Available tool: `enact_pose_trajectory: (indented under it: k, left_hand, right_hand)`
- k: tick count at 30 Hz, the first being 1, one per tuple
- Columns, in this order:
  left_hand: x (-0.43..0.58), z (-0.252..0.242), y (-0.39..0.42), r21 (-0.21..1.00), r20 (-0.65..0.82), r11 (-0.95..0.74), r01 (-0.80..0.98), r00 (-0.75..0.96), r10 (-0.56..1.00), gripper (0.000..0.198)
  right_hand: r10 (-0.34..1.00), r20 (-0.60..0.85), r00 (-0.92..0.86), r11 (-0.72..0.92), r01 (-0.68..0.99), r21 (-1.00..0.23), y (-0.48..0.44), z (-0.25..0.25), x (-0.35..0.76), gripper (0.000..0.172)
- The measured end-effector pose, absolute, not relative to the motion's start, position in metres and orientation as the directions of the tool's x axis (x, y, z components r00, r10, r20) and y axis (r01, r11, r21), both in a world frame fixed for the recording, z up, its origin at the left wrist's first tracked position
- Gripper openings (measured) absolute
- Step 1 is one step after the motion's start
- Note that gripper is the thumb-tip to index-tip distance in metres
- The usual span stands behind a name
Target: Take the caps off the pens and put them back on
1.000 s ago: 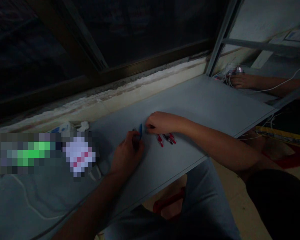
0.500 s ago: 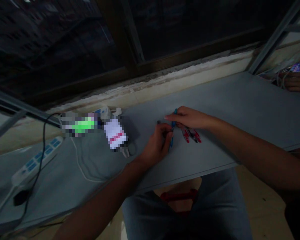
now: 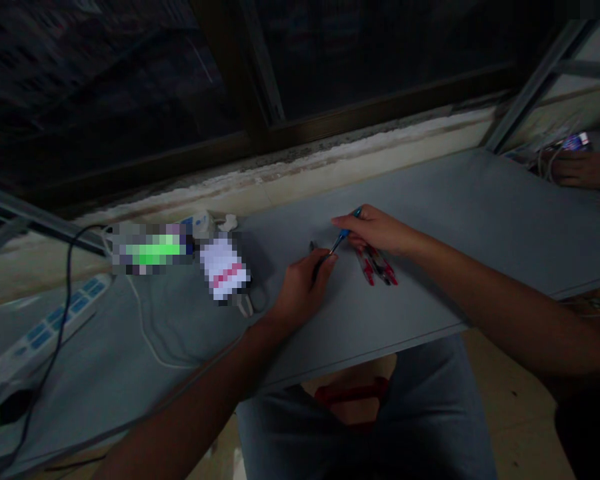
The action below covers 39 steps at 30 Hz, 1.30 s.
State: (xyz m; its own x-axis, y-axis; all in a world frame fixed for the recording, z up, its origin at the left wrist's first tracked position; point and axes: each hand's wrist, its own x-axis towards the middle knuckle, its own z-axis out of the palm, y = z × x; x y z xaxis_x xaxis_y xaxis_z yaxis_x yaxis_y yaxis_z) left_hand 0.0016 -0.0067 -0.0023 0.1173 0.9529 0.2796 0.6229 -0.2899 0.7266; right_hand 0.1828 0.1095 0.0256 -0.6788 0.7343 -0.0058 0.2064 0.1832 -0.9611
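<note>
I have the left hand (image 3: 300, 291) curled almost shut, its fingertips pinching a dark piece (image 3: 320, 265) low over the table. The right hand (image 3: 375, 230) is mostly closed too, with its thumb and fingers on a slim blue pen (image 3: 345, 233) that slants down toward the left fingertips. From here I can't tell whether the blue pen and the dark piece are joined or only touching. A tiny dark bit (image 3: 311, 246) sits on the table just beyond the left hand. Right under the right hand lie a few red-and-black pens (image 3: 377, 267), bunched together on the grey table (image 3: 430, 200). Further left on the table I see two pixelated packages (image 3: 153, 249), with a white cable (image 3: 147, 333) looping nearby and a blue-and-white power strip (image 3: 47, 327) by a black cable (image 3: 67, 293). Beyond the table is a dark window frame (image 3: 260, 67). At the far right, another hand (image 3: 583, 170) rests among white wires, though I can't tell if it's a co-worker's or a reflection. Below the table edge I can see jeans (image 3: 430, 393).
</note>
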Motion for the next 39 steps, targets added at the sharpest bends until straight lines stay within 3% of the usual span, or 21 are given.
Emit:
enact_pose_trajectory:
  k: [8,14,21,23,26,28,30,32,35,39]
  left_hand:
    - [0.004,0.003,-0.011,0.885,0.167,-0.201,0.42,0.116,0.979,0.056]
    - [0.0,0.001,-0.005,0.913,0.129,-0.145,0.38,0.066,0.989,0.06]
    - [-0.009,-0.007,-0.003,0.825,0.189,-0.162,0.541,0.006,0.982,0.055]
    - [-0.01,-0.007,-0.002,0.8,0.191,-0.167,0.576,0.02,0.981,0.054]
    - [-0.012,-0.006,0.0,0.764,0.2,-0.158,0.625,0.003,0.98,0.052]
    - [-0.012,-0.006,0.002,0.746,0.2,-0.153,0.648,0.001,0.98,0.051]
    - [-0.012,-0.006,0.004,0.727,0.194,-0.146,0.671,0.003,0.981,0.048]
    - [-0.012,-0.005,0.004,0.708,0.203,-0.151,0.69,0.006,0.979,0.045]
    - [-0.011,-0.002,0.003,0.701,0.218,-0.151,0.697,-0.007,0.976,0.044]
    - [-0.011,-0.001,0.003,0.699,0.217,-0.136,0.702,-0.027,0.976,0.044]
  right_hand:
    - [0.573,0.122,-0.81,0.323,0.087,-0.942,0.106,0.044,0.193,0.059]
    - [0.514,0.165,-0.842,0.376,0.047,-0.925,0.114,0.051,0.202,0.033]
    - [0.612,0.106,-0.783,0.35,0.148,-0.925,0.131,0.044,0.206,0.039]
    - [0.589,0.142,-0.796,0.36,0.1,-0.927,0.135,0.041,0.206,0.028]
    - [0.579,0.219,-0.786,0.388,0.029,-0.921,0.138,0.037,0.205,0.036]
    - [0.604,0.154,-0.782,0.359,0.095,-0.928,0.14,0.035,0.204,0.024]
    - [0.595,0.096,-0.798,0.342,0.143,-0.929,0.143,0.033,0.203,0.028]
    - [0.572,0.147,-0.807,0.34,0.07,-0.938,0.145,0.031,0.202,0.02]
    - [0.606,0.246,-0.757,0.348,-0.026,-0.937,0.146,0.029,0.201,0.034]
    - [0.657,0.189,-0.73,0.324,0.047,-0.945,0.146,0.029,0.199,0.026]
